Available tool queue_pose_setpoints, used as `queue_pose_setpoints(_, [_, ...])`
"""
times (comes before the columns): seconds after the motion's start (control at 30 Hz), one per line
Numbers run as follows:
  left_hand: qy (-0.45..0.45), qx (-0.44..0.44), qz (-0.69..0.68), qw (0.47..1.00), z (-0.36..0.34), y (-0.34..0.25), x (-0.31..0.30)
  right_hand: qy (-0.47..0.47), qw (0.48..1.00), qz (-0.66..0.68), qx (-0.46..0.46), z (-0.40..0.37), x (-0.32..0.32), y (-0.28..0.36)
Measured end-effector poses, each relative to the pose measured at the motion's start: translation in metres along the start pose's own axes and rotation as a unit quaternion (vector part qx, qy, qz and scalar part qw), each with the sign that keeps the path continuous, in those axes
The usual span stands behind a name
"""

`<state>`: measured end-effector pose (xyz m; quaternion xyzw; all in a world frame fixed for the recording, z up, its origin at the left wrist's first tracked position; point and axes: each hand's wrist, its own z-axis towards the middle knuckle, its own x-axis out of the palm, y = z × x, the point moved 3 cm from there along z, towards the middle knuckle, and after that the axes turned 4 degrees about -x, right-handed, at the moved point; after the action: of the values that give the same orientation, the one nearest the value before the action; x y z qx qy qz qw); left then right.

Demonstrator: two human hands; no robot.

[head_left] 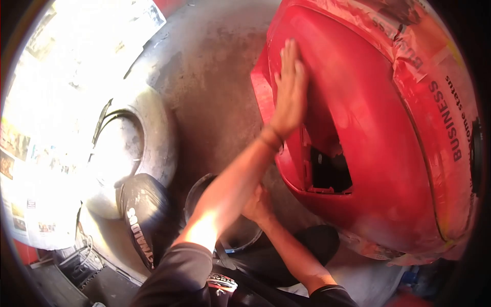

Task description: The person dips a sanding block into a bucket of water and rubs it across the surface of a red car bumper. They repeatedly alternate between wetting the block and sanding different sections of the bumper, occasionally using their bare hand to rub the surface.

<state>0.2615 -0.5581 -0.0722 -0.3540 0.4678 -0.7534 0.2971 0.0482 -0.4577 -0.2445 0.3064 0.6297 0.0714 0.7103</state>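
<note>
A red car body panel, rounded and with a dark rectangular opening in it, fills the right side of the head view. My left hand lies along the panel's near left edge, above the opening, with its fingers stretched out and pointing up. Lower down, my right hand is over a dark bucket between my legs. Its fingers look curled in, and my left forearm covers part of it. What the right hand holds, if anything, is hidden.
Newspaper with red paint on it covers the car beyond the panel. A dusty tyre lies on the floor at the left. Sunlit newspaper sheets stand along the far left. My knee is beside the tyre.
</note>
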Motion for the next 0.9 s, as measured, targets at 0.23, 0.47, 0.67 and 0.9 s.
queue_pose_setpoints(0.23, [0.026,0.011,0.034,0.999,0.060,0.010,-0.013,0.006,0.999,0.021,0.026,0.001,-0.006,0.004])
queue_pose_setpoints(0.47, [0.048,0.014,0.071,0.996,-0.047,-0.061,0.024,0.069,0.997,0.014,0.033,-0.004,-0.001,-0.007])
queue_pose_setpoints(0.67, [0.048,0.039,0.102,0.993,0.016,-0.067,0.006,-0.027,0.999,0.011,0.020,-0.008,0.000,-0.006])
queue_pose_setpoints(0.9, [0.067,0.118,0.091,0.987,-0.062,-0.078,0.038,0.030,0.999,-0.006,0.029,-0.003,0.021,-0.026])
